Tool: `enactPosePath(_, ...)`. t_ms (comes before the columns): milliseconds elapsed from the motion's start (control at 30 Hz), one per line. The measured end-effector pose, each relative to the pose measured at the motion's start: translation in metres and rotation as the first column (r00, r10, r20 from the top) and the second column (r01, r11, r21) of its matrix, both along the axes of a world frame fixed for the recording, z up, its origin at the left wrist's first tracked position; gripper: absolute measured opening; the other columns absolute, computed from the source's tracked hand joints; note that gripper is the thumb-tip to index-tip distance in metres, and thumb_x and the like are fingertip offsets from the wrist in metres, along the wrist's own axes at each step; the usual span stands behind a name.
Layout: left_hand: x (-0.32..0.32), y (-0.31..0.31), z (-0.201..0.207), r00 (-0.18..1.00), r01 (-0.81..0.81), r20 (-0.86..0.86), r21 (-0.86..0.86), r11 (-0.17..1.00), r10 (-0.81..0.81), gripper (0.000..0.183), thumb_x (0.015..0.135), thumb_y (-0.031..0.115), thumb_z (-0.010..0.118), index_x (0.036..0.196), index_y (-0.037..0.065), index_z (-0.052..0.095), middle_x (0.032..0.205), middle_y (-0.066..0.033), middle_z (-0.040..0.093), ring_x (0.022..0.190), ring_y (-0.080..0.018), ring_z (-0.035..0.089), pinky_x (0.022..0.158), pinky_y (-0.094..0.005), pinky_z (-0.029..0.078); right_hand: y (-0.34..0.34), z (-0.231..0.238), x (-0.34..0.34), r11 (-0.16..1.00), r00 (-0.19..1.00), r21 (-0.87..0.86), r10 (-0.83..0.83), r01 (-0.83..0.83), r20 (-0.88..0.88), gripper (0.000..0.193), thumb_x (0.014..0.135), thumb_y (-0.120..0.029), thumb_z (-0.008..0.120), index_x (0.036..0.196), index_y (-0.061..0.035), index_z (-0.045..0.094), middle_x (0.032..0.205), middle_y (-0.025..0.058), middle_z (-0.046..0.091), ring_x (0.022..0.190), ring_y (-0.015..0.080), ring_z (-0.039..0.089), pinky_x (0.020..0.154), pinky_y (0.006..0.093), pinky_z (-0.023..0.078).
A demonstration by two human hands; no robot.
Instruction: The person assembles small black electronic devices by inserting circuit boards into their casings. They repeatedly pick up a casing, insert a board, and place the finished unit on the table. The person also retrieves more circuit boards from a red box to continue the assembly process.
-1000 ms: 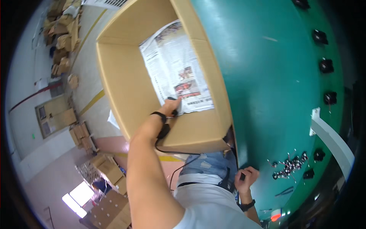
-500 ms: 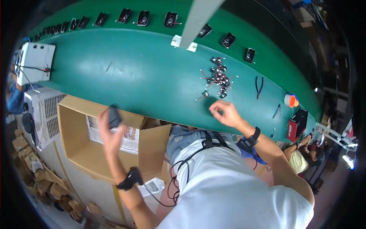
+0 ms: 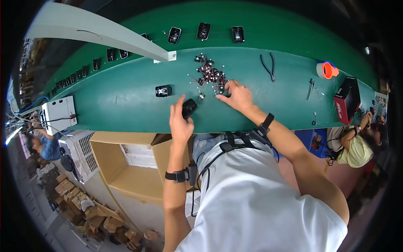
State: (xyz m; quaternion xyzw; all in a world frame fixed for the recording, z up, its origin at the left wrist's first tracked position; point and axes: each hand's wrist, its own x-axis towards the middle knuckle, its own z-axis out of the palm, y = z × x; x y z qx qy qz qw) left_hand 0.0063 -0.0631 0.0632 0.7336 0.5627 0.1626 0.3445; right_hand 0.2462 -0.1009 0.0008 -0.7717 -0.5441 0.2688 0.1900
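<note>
My left hand (image 3: 180, 124) is closed around a black plastic casing (image 3: 189, 108), held just over the front part of the green bench. My right hand (image 3: 239, 97) reaches to the right edge of a tangled pile of small parts with red and black wires (image 3: 210, 73). Its thumb and forefinger are apart, beside the nearest wired parts. One small silvery-black part (image 3: 201, 96) lies loose between the pile and my left hand. A second black casing (image 3: 163, 90), its inside showing, rests on the bench left of the pile.
Black open casings (image 3: 203, 31) stand in a row on the green strip behind the bench. Pliers (image 3: 268, 67), an orange tape dispenser (image 3: 326, 70) and a red-black box (image 3: 347, 101) are to the right. A cardboard box (image 3: 126, 168) stands below the front edge; a grey post (image 3: 105, 31) crosses above.
The view has shifted rightward. My left hand has brought the casing from over the cardboard box to the bench. My right hand has moved to the pile and opened. Another casing now lies on the bench.
</note>
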Motion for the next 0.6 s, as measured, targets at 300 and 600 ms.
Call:
enactPosePath(300, 0.031, -0.047, -0.027, 0.896, -0.023, 0.338, -0.613, 0.790, 0.288, 0.058, 0.084, 0.008, 0.073, 0.139, 0.006, 0.053, 0.112, -0.0088, 0.054, 0.099, -0.0180, 0.058, 0.090, -0.0285, 0.047, -0.023, -0.024, 0.035, 0.988, 0.783, 0.020, -0.107, 0.151, -0.612, 0.020, 0.079, -0.002, 0.070, 0.098, -0.0068, 0.066, 0.096, 0.0052, 0.065, 0.069, 0.0166, 0.066, 0.066, 0.0313, 0.053)
enactPosePath(600, 0.067, -0.040, 0.011, 0.782, 0.142, 0.563, -0.581, 0.801, 0.269, 0.053, 0.080, 0.005, 0.079, 0.125, 0.003, 0.051, 0.109, -0.0026, 0.064, 0.096, -0.0064, 0.058, 0.069, -0.0207, 0.041, -0.035, 0.076, 0.072, 0.986, 0.304, -0.127, -0.154, 0.108, -0.940, 0.020, 0.082, 0.002, 0.069, 0.101, -0.0033, 0.066, 0.100, 0.0028, 0.065, 0.092, 0.0103, 0.062, 0.078, 0.0227, 0.048)
